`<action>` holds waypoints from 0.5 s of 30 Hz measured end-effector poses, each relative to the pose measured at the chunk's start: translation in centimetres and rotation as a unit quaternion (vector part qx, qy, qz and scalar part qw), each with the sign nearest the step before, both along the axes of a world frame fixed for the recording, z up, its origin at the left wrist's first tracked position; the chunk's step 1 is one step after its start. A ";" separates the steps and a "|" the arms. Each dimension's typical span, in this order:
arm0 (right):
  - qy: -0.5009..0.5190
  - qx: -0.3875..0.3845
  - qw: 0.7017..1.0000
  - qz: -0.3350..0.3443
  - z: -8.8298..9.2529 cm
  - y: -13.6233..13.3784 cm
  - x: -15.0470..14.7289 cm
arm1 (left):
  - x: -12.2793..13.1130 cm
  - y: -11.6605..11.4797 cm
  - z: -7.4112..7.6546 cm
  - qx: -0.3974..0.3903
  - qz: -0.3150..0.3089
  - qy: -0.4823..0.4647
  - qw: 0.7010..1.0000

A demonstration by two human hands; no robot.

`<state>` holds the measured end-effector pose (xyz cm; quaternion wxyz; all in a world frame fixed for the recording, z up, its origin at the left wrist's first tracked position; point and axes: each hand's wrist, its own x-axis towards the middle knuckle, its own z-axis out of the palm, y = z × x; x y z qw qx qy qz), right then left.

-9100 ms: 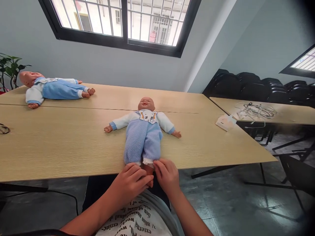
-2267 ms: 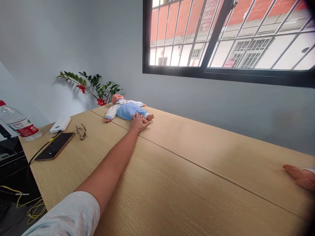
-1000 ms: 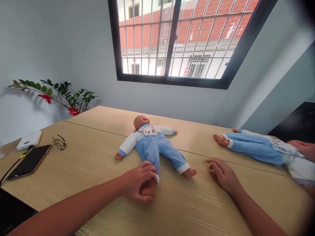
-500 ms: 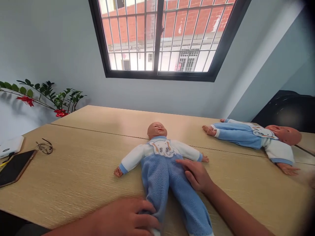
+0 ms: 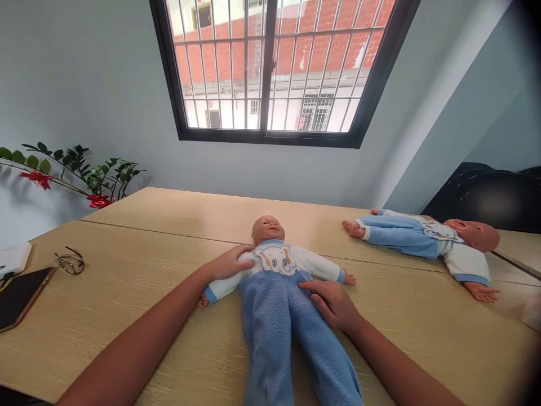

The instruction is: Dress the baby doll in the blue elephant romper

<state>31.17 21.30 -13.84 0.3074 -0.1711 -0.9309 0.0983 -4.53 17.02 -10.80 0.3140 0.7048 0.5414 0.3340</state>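
Inspector: Items at the left end of the table [image 5: 127, 293]?

Technician: Phone [image 5: 19, 296], face up at the near edge. White device [image 5: 14, 258] behind it, partly cut off by the frame. Glasses [image 5: 70, 263] just beside both. A plant [image 5: 76, 169] stands beyond the far corner, against the wall.

Inspector: Left hand [image 5: 228, 264]?

Technician: It rests on the white sleeve at the shoulder of the doll [image 5: 274, 299]. The fingers curve close over the sleeve. The thumb is hidden, so a closed grip cannot be confirmed.

Inspector: Position of the doll?

Technician: Middle of the table, on its back. Head toward the window [image 5: 270, 67], arms spread, legs toward the person and running out of the lower edge of the view.

Inspector: Right hand [image 5: 333, 301]?

Technician: It lies on the blue fleece at the waist, on the side opposite the left hand. Fingers nearly straight, close together, laid flat on the cloth. Nothing is held.

Inspector: Further right?

Technician: Second doll [image 5: 422, 239], same clothing, on its back, well apart from the first, near the dark chairs [image 5: 486, 194]. No hand touches it.

Inspector: Progress?

Technician: As a judgement: the doll is laid flat and centred. It is fully dressed, with the bib [image 5: 276, 260] in place and no garment opened or pulled off. Both hands are in contact only; nothing is lifted.
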 end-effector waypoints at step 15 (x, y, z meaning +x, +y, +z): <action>-0.066 0.028 0.994 -0.085 7.8 1.7 -12.7 | -1.4 1.1 -3.1 -0.073 0.002 -0.096 0.993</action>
